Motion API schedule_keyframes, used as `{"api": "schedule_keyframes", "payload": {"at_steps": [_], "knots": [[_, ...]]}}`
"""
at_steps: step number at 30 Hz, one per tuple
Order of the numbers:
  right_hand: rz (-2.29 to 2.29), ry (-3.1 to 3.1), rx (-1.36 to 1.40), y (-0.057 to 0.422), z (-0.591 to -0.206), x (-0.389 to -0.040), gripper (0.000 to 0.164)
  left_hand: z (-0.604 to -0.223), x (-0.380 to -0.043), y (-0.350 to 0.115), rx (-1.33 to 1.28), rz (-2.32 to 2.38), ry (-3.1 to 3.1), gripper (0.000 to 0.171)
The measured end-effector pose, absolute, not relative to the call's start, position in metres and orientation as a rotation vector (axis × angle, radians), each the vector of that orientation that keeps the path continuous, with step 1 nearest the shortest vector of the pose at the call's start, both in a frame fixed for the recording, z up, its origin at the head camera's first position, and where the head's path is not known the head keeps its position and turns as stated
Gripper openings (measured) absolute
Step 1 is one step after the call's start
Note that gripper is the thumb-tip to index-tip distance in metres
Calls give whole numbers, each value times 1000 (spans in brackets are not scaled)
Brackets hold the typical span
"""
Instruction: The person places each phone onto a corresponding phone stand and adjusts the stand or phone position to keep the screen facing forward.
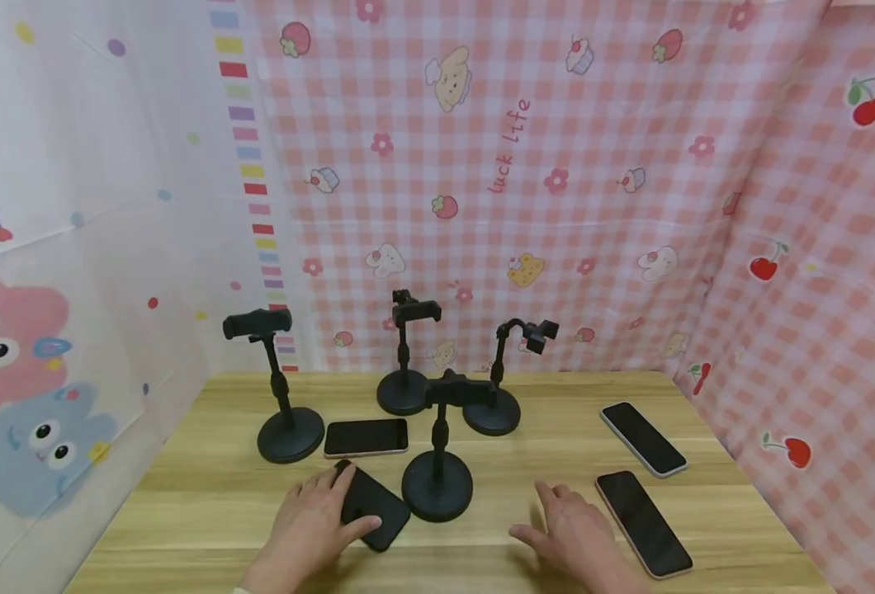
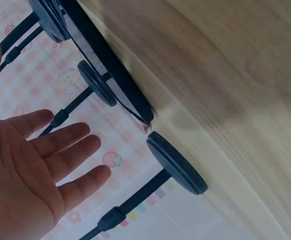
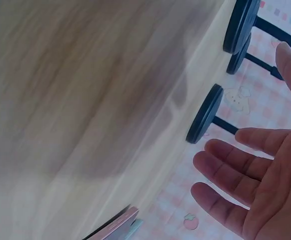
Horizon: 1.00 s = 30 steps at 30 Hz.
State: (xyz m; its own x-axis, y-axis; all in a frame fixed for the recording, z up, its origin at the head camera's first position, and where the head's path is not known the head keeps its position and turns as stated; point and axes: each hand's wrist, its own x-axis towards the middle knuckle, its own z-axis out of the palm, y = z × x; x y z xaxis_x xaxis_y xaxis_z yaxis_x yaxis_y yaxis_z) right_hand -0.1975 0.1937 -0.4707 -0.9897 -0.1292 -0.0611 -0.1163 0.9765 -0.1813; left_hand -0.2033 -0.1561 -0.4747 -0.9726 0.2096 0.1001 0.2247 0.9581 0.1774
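Note:
My left hand (image 1: 314, 516) is spread over a black smartphone (image 1: 378, 505) lying on the table, overlapping its left side in the head view. In the left wrist view that hand (image 2: 38, 162) has its fingers loosely straight, apart from the phone's dark edge (image 2: 110, 65). Beside this phone stands the front black phone stand (image 1: 437, 487), its holder raised on a round base. My right hand (image 1: 574, 528) hovers palm down over the wood, left of a pink-edged phone (image 1: 644, 524). Relaxed, parted fingers and an empty palm show on it (image 3: 260, 185) in the right wrist view.
Three more stands, left (image 1: 290, 435), back middle (image 1: 402, 392) and back right (image 1: 492, 412), stand behind. One phone (image 1: 366, 437) lies between the left and front stands, and a white-edged phone (image 1: 644, 439) at far right. Printed cloth curtains (image 1: 616, 107) enclose the table (image 1: 541, 454).

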Motion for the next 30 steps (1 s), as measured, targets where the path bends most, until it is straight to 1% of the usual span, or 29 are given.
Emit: {"api": "schedule_keyframes", "payload": {"at_steps": [6, 14, 17, 21, 27, 30], "knots": [[-281, 2999, -237, 183, -470, -198, 83, -474, -201, -162, -316, -306, -3052, 85], [-289, 2985, -326, 170, -471, -196, 77, -469, -200, -165, -295, -324, -3094, 78], [-275, 2973, -336, 168, -471, -196, 76, -464, -200, -162, -332, -344, -3050, 76], [-263, 2954, -344, 168, -471, -197, 76, -449, -204, -154, -400, -362, -2938, 78], [-260, 2944, -345, 168, -471, -195, 74, -413, -209, -136, -508, -369, -2761, 78], [-251, 2944, -340, 167, -472, -195, 75, -393, -210, -127, -547, -387, -2692, 71]]}}
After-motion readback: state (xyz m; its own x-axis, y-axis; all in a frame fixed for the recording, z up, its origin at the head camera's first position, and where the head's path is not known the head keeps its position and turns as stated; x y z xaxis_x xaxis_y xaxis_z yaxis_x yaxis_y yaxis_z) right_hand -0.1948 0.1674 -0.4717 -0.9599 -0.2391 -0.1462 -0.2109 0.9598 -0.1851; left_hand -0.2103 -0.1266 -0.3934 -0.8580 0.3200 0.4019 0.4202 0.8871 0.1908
